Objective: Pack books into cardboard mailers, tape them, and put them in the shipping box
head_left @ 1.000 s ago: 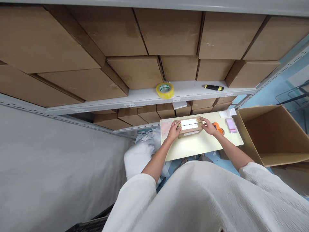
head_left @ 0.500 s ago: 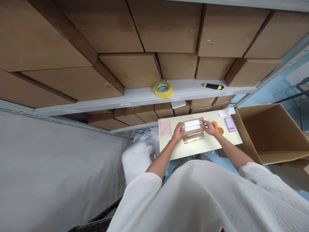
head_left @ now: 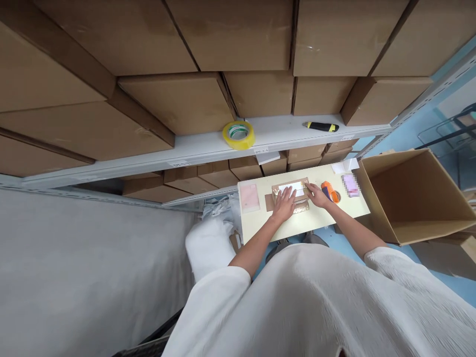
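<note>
cardboard box (head_left: 300, 192) lies mid-bench (head_left: 264, 225), the left hand (head_left: 284, 205) spread across its top. the right hand (head_left: 317, 196) touches its right end, grip unclear, beside an orange tape dispenser (head_left: 329, 192).

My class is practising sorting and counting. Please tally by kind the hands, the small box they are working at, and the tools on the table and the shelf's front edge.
Bare left hand and bare right hand: 2
Small brown cardboard box: 1
Orange plastic tape dispenser: 1
Round yellow tape roll: 1
Black-and-yellow utility knife: 1
Total: 6
</note>
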Tool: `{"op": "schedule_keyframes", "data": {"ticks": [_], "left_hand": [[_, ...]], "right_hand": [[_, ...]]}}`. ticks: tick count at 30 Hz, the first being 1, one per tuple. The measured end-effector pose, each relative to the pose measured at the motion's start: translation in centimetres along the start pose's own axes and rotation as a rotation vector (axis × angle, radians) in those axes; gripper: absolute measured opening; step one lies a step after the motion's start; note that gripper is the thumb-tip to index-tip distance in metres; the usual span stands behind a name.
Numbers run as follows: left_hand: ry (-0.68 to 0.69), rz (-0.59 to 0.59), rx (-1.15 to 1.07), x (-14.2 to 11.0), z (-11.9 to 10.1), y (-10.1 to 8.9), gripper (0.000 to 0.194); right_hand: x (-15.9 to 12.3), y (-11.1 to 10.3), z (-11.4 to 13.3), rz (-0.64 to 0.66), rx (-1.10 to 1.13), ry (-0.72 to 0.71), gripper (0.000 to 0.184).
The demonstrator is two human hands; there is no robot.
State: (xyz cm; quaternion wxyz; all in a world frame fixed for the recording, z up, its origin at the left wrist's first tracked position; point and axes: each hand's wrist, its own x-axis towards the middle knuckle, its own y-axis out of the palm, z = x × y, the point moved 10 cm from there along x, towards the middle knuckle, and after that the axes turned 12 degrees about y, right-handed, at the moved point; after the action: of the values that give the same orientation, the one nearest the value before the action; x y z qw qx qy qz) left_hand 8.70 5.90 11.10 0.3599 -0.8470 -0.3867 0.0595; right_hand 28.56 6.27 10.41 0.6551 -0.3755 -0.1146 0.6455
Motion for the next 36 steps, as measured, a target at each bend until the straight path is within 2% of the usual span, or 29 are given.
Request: {"op": "schedule_keyframes", "data": {"ticks": [2, 5, 9, 12, 15, 20, 23, 28, 33, 36], "left_hand": [[0.004, 0.065, 0.035, 0.0, -0.4, 1.4, 0.074], [-0.014, 0.099, 0.091, -0.4, -0.2, 2.2, 0.08], [-0.03, 0.104, 0.103, -0.8, 0.0, 2.1, 0.083], [-0.039, 0.107, 0.107, -0.9, 0.1, 2.0, 0.084], [-0.041, 0.132, 0.148, -0.8, 0.0, 2.1, 0.085], [-0.03, 0.199, 0.306, -1.0, -0.1, 2.4, 0.087], [-0.019, 0.244, 0.416, -1.1, -0.1, 2.6, 0.085], [0.006, 0.262, 0.493, -1.2, 0.0, 2.7, 0.089], [0.009, 0.264, 0.498, -1.3, 0.1, 2.8, 0.091], [0.013, 0.26, 0.497, -1.3, 0.0, 2.8, 0.091]], "right_hand": [[-0.2, 0.1, -0.1, 0.004, 0.021, -0.013, 0.061], [-0.7, -0.5, -1.0, -0.021, 0.086, 0.002, 0.06], [-1.4, -2.4, -4.7, -0.091, 0.127, 0.124, 0.057], [-1.5, -3.8, -7.2, -0.117, 0.109, 0.164, 0.051], [-1.0, -5.1, -9.4, -0.162, 0.019, 0.207, 0.041], [-0.8, -5.6, -13.3, -0.172, -0.286, 0.473, 0.023], [-0.9, -5.2, -13.9, -0.151, -0.365, 0.54, 0.025], [-1.1, -4.8, -14.6, -0.171, -0.365, 0.646, 0.032], [-1.3, -4.6, -14.4, -0.142, -0.399, 0.613, 0.02], [-1.7, -5.4, -13.9, -0.153, -0.425, 0.589, 0.023]]}}
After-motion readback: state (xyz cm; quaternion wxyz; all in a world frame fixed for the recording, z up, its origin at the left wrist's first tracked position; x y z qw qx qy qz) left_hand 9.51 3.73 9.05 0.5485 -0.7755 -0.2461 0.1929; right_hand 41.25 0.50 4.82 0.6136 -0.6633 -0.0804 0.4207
